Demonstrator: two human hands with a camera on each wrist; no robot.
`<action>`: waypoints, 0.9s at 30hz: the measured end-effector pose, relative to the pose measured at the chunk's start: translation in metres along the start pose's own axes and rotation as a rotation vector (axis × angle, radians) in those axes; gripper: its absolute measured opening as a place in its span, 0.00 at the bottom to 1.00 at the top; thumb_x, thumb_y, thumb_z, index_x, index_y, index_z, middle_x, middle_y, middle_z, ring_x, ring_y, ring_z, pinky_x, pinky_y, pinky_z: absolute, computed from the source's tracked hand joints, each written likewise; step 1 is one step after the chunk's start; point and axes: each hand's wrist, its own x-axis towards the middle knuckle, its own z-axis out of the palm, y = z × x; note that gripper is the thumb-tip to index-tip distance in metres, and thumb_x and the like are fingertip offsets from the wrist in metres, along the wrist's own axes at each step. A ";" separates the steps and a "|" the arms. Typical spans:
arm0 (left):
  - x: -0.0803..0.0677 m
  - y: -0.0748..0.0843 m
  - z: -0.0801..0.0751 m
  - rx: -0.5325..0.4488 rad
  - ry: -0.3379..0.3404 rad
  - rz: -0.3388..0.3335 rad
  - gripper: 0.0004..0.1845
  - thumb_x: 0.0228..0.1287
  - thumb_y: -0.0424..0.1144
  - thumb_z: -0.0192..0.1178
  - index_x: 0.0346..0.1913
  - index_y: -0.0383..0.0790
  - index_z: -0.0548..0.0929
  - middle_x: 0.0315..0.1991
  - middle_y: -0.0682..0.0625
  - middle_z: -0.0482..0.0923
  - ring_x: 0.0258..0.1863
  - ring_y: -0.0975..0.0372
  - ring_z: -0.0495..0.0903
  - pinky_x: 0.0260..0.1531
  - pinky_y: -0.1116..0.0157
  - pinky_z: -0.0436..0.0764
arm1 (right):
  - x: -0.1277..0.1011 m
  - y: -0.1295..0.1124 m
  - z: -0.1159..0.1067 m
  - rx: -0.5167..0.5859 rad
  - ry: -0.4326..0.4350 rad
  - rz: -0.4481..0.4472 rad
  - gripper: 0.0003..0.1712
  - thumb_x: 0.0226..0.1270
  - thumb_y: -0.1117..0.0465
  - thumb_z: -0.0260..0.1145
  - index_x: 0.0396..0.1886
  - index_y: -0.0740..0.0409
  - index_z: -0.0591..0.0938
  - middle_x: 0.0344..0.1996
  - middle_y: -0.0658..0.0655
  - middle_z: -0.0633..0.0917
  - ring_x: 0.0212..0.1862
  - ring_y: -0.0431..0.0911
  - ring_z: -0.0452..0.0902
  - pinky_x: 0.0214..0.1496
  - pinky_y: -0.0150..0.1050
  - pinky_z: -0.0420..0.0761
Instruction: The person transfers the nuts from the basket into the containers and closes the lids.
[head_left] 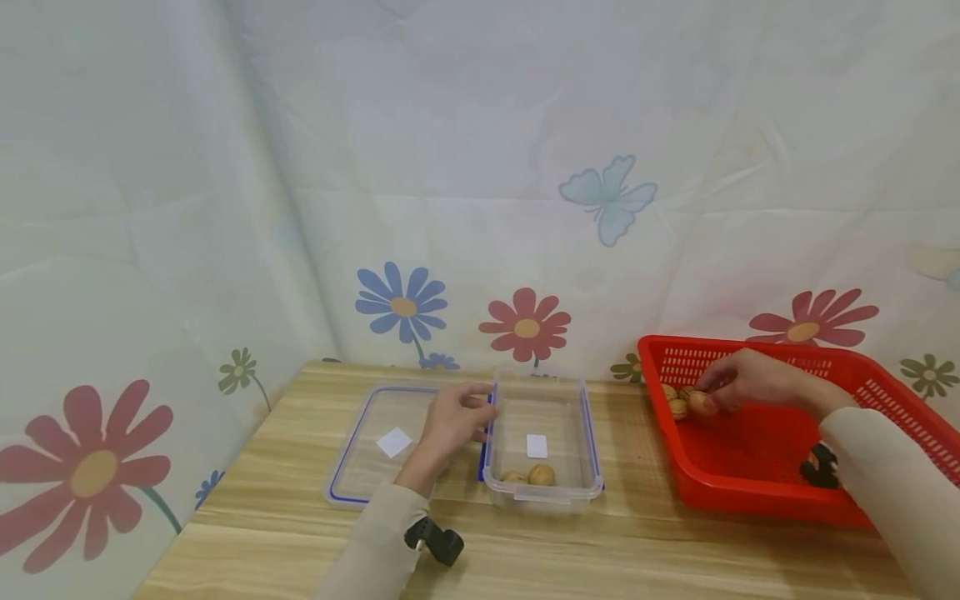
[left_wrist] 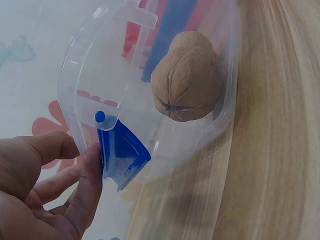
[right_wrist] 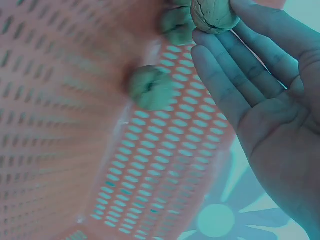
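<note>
Right now the right hand [head_left: 750,381] pinches a tan, wrinkled walnut [head_left: 702,403].

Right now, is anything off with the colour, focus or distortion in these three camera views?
Head view: even, soft light, wide-angle bending at the edges, red basket true to colour. Left wrist view: sharp on the walnut in the clear container, the left hand shaded. Right wrist view: strong teal cast, the basket looks salmon, walnuts slightly soft, the right hand bluish.
</note>
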 end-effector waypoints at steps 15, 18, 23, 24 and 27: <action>0.000 0.001 0.000 -0.003 0.007 -0.008 0.21 0.67 0.26 0.68 0.62 0.30 0.84 0.43 0.37 0.86 0.33 0.51 0.89 0.30 0.59 0.92 | -0.010 -0.046 -0.015 -0.054 0.133 -0.085 0.31 0.66 0.48 0.80 0.63 0.59 0.86 0.54 0.57 0.89 0.53 0.52 0.84 0.59 0.59 0.87; -0.001 0.001 0.000 -0.008 0.006 -0.005 0.21 0.67 0.26 0.68 0.62 0.29 0.84 0.43 0.37 0.87 0.33 0.51 0.89 0.30 0.59 0.92 | -0.014 -0.054 -0.015 -0.069 0.158 -0.097 0.31 0.66 0.46 0.79 0.63 0.57 0.86 0.55 0.57 0.89 0.54 0.53 0.84 0.59 0.59 0.87; -0.002 0.001 0.000 -0.019 0.004 0.002 0.21 0.66 0.26 0.69 0.62 0.28 0.84 0.43 0.37 0.87 0.33 0.51 0.89 0.30 0.58 0.93 | -0.018 -0.067 -0.016 -0.098 0.195 -0.122 0.27 0.69 0.51 0.78 0.62 0.58 0.86 0.55 0.58 0.89 0.54 0.54 0.84 0.59 0.59 0.87; -0.002 0.001 0.000 -0.020 0.003 0.005 0.22 0.66 0.26 0.69 0.62 0.28 0.84 0.43 0.37 0.87 0.33 0.51 0.89 0.30 0.57 0.93 | -0.019 -0.070 -0.016 -0.101 0.202 -0.125 0.26 0.69 0.52 0.78 0.62 0.58 0.86 0.55 0.58 0.89 0.54 0.54 0.84 0.59 0.58 0.87; -0.002 0.001 0.000 -0.022 0.003 0.008 0.22 0.66 0.26 0.69 0.62 0.28 0.84 0.43 0.37 0.87 0.34 0.51 0.89 0.30 0.57 0.93 | -0.022 -0.078 -0.015 -0.104 0.211 -0.141 0.26 0.70 0.53 0.78 0.63 0.58 0.86 0.54 0.58 0.89 0.54 0.53 0.84 0.59 0.58 0.87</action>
